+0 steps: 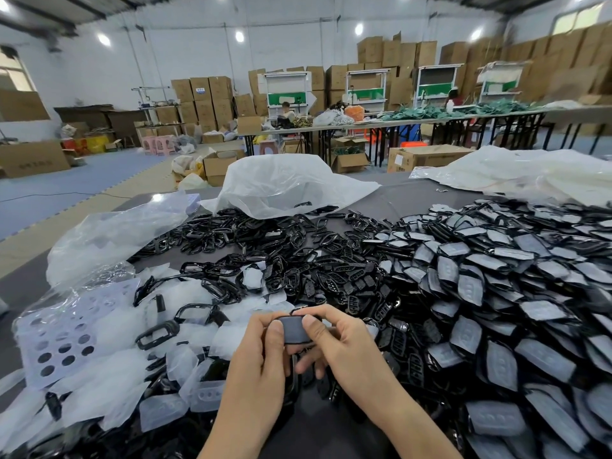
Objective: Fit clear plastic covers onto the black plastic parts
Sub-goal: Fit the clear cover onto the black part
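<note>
Both hands meet low in the middle of the view on one black plastic part (295,330) with a clear cover lying on its face. My left hand (261,352) grips its left side, thumb on top. My right hand (337,342) holds the right side, thumb pressing on the cover. Loose clear covers (185,336) lie in a heap to the left. Bare black parts (281,260) are spread across the middle of the table. A big pile of black parts with covers on them (496,293) fills the right side.
A purple punched sheet (63,339) lies at the left under clear film. A crumpled plastic bag (284,183) sits behind the black parts, another bag (516,170) at the far right. Beyond the table are cardboard boxes, long tables and a seated person (287,111).
</note>
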`<state>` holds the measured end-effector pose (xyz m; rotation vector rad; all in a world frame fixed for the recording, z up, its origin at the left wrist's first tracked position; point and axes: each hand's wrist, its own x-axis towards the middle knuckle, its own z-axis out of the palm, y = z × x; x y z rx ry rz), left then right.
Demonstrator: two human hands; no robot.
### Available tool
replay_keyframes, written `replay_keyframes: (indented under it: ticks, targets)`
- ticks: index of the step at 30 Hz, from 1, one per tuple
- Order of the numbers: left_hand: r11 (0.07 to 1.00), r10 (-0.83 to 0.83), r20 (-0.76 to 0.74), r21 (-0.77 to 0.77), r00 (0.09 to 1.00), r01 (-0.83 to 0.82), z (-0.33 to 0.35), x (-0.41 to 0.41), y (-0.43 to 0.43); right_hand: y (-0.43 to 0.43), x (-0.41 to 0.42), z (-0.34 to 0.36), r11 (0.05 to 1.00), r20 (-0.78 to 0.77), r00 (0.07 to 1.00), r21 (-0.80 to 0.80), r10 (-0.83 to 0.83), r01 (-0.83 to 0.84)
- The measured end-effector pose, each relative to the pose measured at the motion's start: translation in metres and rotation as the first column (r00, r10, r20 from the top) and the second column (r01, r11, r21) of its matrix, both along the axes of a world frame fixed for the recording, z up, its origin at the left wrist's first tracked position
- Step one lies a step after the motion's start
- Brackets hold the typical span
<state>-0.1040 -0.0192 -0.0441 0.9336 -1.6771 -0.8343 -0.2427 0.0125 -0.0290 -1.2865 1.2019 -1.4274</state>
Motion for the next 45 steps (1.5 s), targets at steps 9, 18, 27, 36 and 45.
replay_keyframes:
  ticks: [9, 18, 27, 36, 45]
  targets:
    - [0.998, -0.047, 0.027, 0.041, 0.999, 0.045, 0.0, -0.003, 0.003, 0.008, -0.015, 0.009, 0.996, -0.054, 0.994, 0.014, -0.09, 0.091]
    - [0.981, -0.077, 0.423, -0.127, 0.903, 0.144, 0.002, -0.005, 0.018, 0.001, -0.105, 0.069, 0.636, 0.301, 0.614, -0.032, -0.73, 0.771]
    - [0.863, 0.354, 0.752, -0.492, 0.556, 0.115, -0.012, -0.007, 0.004, -0.012, -0.014, -0.021, 0.912, -0.756, 0.541, -0.184, -0.37, 0.367]
    - [0.841, 0.405, 0.703, -0.538, 0.585, 0.065, -0.017, 0.003, -0.013, -0.008, -0.012, -0.027, 0.948, -0.938, 0.278, -0.125, -0.209, 0.293]
    - [0.918, 0.356, 0.565, -0.362, 0.744, -0.165, -0.007, 0.007, -0.014, -0.037, -0.015, -0.003, 0.88, -0.785, 0.46, -0.216, -0.415, 0.424]
